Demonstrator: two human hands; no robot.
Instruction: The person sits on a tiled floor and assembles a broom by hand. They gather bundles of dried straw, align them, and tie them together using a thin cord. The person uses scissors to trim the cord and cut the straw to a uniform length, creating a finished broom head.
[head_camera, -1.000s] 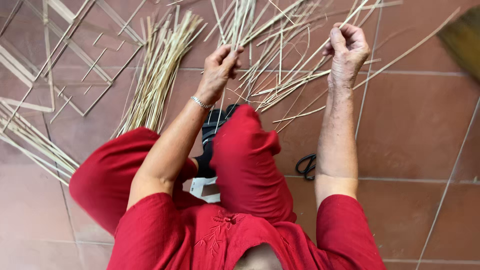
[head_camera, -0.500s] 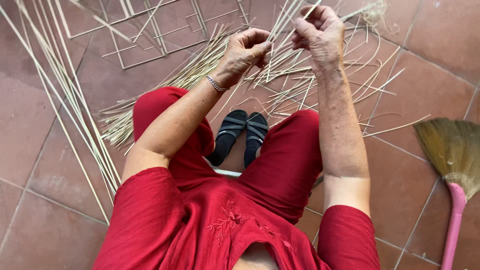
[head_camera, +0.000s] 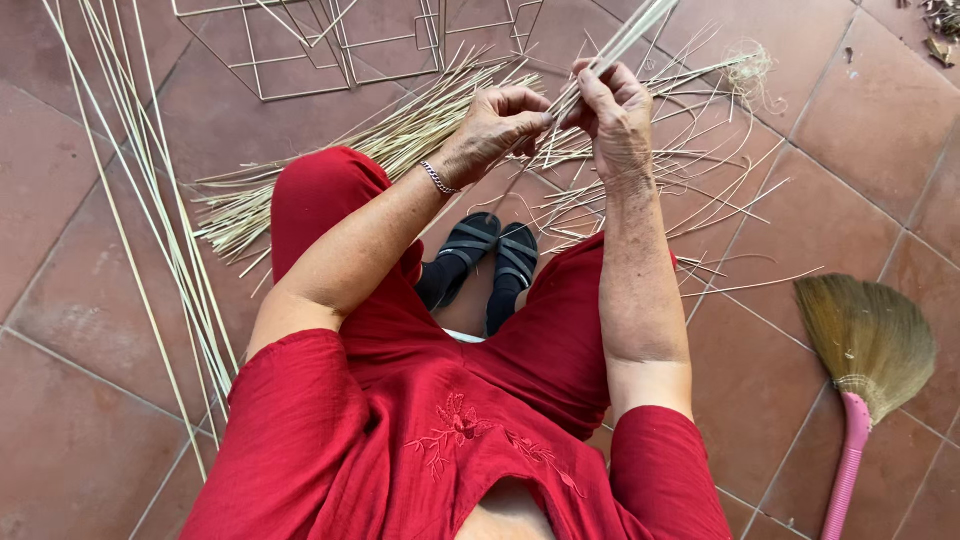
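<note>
Red cloth fills the near frame: the person's tunic (head_camera: 430, 440) and trousers, knees apart, black sandals (head_camera: 490, 255) between them on the terracotta tile floor (head_camera: 90, 300).

Change since a second ago: both hands were apart, each gripping into a fan of strips; now they have come together over the knees. Left hand (head_camera: 495, 125), with a bracelet (head_camera: 437, 178) at the wrist, has thumb and forefinger pressed together, pinching the thin pale cane strips (head_camera: 610, 50). Right hand (head_camera: 615, 115) sits just beside it, touching, fingers curled shut around the same small bunch; the strips rise up and away to the top edge. My read: the loose fan has been gathered to a few strips worked at the fingertips, so fine handling is under way, not sorting.

Right of the legs, a straw broom (head_camera: 868, 340) with pink handle lies on the tiles, well apart from the hands. Left, long pale canes (head_camera: 150, 200) run along the floor. Beyond the knees, a heap of split strips (head_camera: 330, 170) and curling offcuts (head_camera: 690, 180). Farthest, thin wire frames (head_camera: 330, 50), box-shaped, rest on the floor.

Packages, labels, signs: none visible anywhere.
</note>
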